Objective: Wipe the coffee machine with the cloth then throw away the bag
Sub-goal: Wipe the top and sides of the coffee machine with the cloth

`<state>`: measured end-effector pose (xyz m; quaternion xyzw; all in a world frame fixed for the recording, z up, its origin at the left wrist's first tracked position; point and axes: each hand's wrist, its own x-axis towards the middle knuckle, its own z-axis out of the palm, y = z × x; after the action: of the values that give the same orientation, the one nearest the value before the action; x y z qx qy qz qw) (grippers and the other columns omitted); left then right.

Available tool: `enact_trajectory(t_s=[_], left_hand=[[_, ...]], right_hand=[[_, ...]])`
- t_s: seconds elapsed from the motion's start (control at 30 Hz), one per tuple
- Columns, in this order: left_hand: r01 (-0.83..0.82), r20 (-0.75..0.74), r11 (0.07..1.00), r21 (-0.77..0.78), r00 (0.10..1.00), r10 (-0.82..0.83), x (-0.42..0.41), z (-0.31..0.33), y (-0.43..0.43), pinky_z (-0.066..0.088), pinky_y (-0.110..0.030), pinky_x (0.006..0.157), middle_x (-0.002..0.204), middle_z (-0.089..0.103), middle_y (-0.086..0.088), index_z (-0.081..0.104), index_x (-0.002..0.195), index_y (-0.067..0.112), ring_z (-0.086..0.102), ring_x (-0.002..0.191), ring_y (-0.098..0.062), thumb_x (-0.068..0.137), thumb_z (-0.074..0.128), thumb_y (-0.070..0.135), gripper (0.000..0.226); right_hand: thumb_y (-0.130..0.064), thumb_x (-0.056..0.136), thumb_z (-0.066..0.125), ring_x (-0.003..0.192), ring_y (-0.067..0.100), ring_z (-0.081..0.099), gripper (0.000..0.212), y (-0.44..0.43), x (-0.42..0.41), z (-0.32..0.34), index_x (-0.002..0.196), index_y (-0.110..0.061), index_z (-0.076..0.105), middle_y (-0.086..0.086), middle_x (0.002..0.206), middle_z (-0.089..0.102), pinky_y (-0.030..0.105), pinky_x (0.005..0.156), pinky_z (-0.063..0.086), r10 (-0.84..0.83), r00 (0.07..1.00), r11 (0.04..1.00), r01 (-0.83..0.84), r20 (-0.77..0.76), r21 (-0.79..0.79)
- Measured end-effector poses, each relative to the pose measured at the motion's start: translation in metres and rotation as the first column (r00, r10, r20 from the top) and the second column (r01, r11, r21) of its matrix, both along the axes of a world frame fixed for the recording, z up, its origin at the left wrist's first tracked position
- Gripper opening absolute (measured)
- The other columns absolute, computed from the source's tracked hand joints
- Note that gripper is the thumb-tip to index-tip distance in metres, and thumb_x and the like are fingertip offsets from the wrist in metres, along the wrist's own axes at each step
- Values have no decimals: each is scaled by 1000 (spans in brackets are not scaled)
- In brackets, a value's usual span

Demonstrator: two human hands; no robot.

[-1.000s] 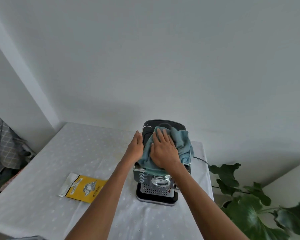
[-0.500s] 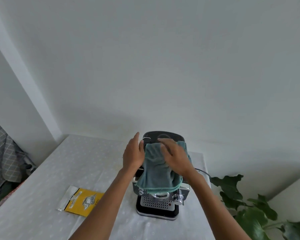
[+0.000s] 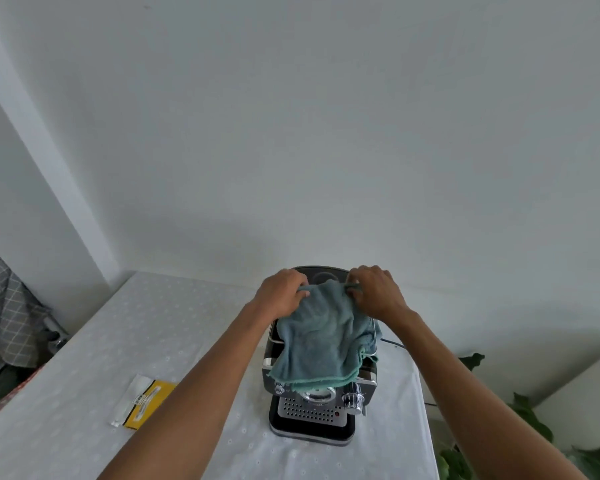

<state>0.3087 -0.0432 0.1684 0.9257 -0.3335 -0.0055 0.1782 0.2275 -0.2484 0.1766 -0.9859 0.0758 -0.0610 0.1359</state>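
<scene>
White surface (image 3: pixel 187 323) fills the lower left and centre of the frame. Machine (image 3: pixel 314 412) stands on it at lower centre, front panel toward the viewer. Teal cloth (image 3: pixel 321 341) is draped over the machine top, long axis running from the far edge toward the viewer, near hem hanging over the front panel. Left hand (image 3: pixel 281 296) and right hand (image 3: pixel 378 292), fingers curled, each grip a far corner of the cloth. Bag (image 3: pixel 149 400), yellow with a white end, lies flat at lower left, apart from the machine.

Matt terry cloth (image 3: pixel 321 341), glossy coffee machine (image 3: pixel 312 415)
</scene>
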Motion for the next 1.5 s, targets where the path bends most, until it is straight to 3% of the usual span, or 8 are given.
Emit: enact_trajectory(t_s=[0.2, 0.47, 0.6, 0.8, 1.0, 1.2, 1.33, 1.5], left_hand=[[-133, 150, 977, -169, 976, 158, 22, 47, 5, 39, -32, 67, 95, 66, -9, 59, 102, 12, 62, 87, -30, 101, 49, 32, 22], [-26, 321, 930, -366, 935, 152, 32, 117, 8, 43, -29, 61, 81, 69, 1, 64, 98, 17, 63, 74, -21, 98, 55, 29, 16], [10, 332, 899, -437, 931, 151, 4, 107, 22, 47, -30, 72, 91, 69, 5, 65, 101, 23, 61, 84, -14, 95, 58, 24, 10], [46, 115, 957, -286, 993, -13, -72, 8, 66, 51, -27, 76, 90, 70, 5, 71, 99, 24, 61, 81, -9, 90, 67, 19, 11], [127, 132, 964, -233, 986, -98, -97, -19, 83, 48, -27, 79, 92, 69, 12, 71, 99, 23, 58, 82, -6, 90, 67, 20, 10], [63, -141, 931, -359, 983, -120, -87, 3, 82, 42, -15, 90, 110, 67, 21, 70, 110, 29, 57, 102, 7, 94, 60, 36, 20], [-260, -189, 813, -520, 964, 187, -66, 1, 63, 49, -23, 87, 117, 68, 6, 64, 119, 18, 63, 107, -10, 102, 45, 33, 30], [-422, -482, 846, -326, 844, 236, -69, -25, 40, 46, -41, 98, 135, 57, -15, 38, 143, 13, 58, 119, -30, 103, 25, 48, 55]], right_hand=[[-17, 93, 57, 89, 38, 64, 11, -16, 19, 38, 103, -16, 62, 15, 97, 70, 34, 65, 43, -176, 965, 969, 135, 195, 207], [-11, 92, 52, 83, 23, 67, 30, -9, 6, 107, 103, -29, 73, -4, 91, 75, 34, 68, 55, -143, 871, 979, 57, 470, 194], [-10, 91, 56, 79, 19, 68, 29, 2, -29, 100, 103, -29, 74, -7, 87, 76, 34, 68, 56, -131, 827, 973, 0, 546, 233], [-14, 94, 64, 88, 23, 71, 18, 23, -107, -1, 101, -25, 76, -1, 96, 78, 36, 75, 56, 38, 972, 993, -63, 233, 97], [-15, 93, 66, 85, 14, 69, 15, 36, -135, -24, 99, -25, 76, -9, 94, 76, 35, 82, 57, 101, 971, 994, -107, 217, 16], [-37, 96, 60, 102, 2, 66, 34, 40, -113, -4, 128, -25, 66, -8, 122, 71, 32, 96, 55, 53, 985, 944, -103, 162, 315], [-48, 103, 42, 145, 26, 36, 59, 65, -56, -12, 152, -16, 37, 10, 159, 35, 41, 117, 34, -41, 995, 952, 11, 91, 305], [-51, 105, 24, 155, 31, 3, 69, 79, -14, -36, 160, -14, 6, 18, 167, -3, 42, 125, 3, -106, 988, 973, 126, -108, 194]])
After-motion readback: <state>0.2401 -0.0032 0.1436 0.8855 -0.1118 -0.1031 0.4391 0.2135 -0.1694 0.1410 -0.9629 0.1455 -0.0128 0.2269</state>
